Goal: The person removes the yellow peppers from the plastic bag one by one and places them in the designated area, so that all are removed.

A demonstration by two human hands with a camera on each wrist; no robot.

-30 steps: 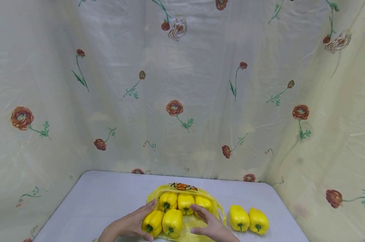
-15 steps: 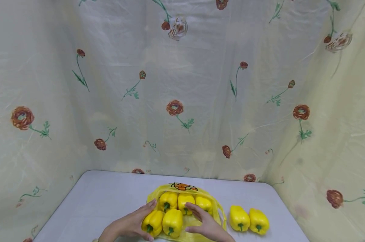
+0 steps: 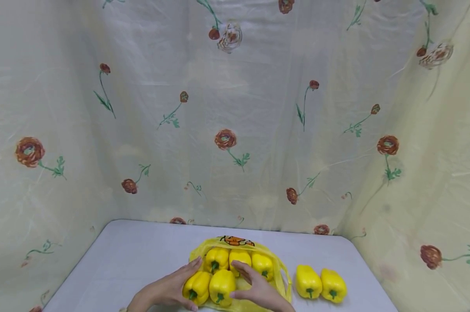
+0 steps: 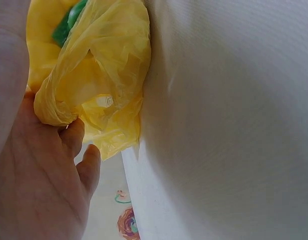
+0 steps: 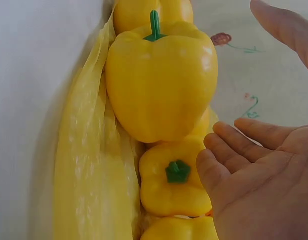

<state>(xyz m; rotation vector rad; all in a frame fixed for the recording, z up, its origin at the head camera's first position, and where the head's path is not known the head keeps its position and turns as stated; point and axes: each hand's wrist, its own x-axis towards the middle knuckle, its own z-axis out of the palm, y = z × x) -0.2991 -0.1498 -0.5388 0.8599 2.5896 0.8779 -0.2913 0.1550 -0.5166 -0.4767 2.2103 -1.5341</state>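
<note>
In the head view my left hand (image 3: 168, 287) cups the front-left yellow bell pepper (image 3: 195, 289), fingers along its far side and thumb in front. The left wrist view shows the rim of the yellow plastic bag (image 4: 113, 60) gathered against these fingers; some fingertips are hidden behind it. My right hand (image 3: 260, 288) is spread, thumb and fingers apart, near a second front bell pepper (image 3: 222, 286). In the right wrist view a gap shows between that hand (image 5: 274, 172) and the large bell pepper (image 5: 161, 82). Several peppers lie in or on the bag's mouth.
Two more bell peppers, one (image 3: 308, 281) beside another (image 3: 333, 285), stand on the white table (image 3: 141, 247) right of the bag. A flower-printed curtain (image 3: 258, 164) encloses the table at the back and both sides.
My right hand has moved left, from the right-hand peppers in the bag toward the second front pepper. The left hand and the peppers have stayed where they were.
</note>
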